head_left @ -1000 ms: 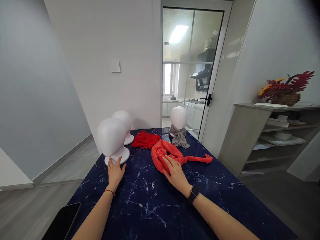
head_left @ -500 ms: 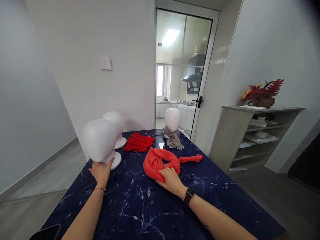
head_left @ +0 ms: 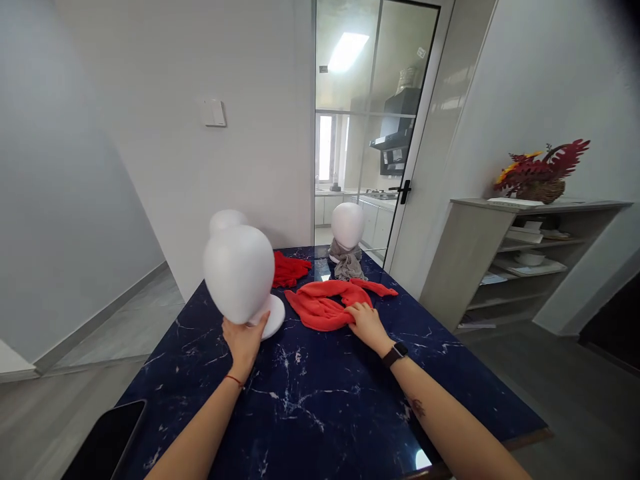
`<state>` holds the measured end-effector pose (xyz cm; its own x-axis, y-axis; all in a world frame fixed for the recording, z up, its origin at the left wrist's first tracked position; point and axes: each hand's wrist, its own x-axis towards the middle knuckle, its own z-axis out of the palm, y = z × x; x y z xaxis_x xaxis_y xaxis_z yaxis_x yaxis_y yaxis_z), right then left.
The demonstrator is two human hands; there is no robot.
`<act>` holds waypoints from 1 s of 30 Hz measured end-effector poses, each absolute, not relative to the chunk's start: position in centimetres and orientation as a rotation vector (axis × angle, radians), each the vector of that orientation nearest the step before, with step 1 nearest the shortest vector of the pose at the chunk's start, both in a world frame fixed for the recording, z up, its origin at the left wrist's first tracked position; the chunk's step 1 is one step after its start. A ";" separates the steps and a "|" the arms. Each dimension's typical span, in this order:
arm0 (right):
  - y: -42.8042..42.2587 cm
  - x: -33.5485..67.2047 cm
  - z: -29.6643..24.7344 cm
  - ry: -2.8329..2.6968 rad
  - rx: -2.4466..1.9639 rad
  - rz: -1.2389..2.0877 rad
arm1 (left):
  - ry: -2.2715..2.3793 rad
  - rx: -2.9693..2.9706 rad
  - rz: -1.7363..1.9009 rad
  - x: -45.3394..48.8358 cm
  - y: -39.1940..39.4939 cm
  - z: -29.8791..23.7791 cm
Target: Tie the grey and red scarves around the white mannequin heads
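Observation:
A white mannequin head [head_left: 239,270] leans toward me at the left of the table, its round base lifted or tilted at the right. My left hand [head_left: 245,340] grips its neck from the near side. On the tabletop in the middle lies a coral-red scarf [head_left: 323,308], loosely looped, one end trailing right. My right hand [head_left: 367,327] has its fingers closed on the scarf's right side; the thumb is partly hidden. Behind the gripped head a second white mannequin head [head_left: 227,220] is mostly covered.
A darker red scarf [head_left: 290,268] lies crumpled behind. Farther back stands a mannequin head [head_left: 347,225] wearing a grey scarf [head_left: 349,263]. A phone [head_left: 107,440] rests at the front left of the dark blue marbled table [head_left: 300,427]. Shelves [head_left: 535,267] stand to the right.
My left hand has moved the mannequin head to the right, in front of the darker red scarf. My right hand has shifted right, and the coral-red scarf now lies flatter and wider.

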<state>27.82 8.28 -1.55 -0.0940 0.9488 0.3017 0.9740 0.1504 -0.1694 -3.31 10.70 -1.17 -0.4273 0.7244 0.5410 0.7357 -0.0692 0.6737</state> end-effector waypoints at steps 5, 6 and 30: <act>8.1 29.6 -1.5 -1.929 -1.851 -0.104 | -2.134 -1.708 -1.376 -0.1 7.8 -1.6; 8.1 29.3 -1.5 -1.955 -1.809 -0.129 | -2.143 -1.701 -1.349 0.1 7.5 -1.6; 7.2 29.0 0.6 -1.173 -1.299 -0.193 | -2.228 -1.543 -1.585 -0.1 3.2 -2.5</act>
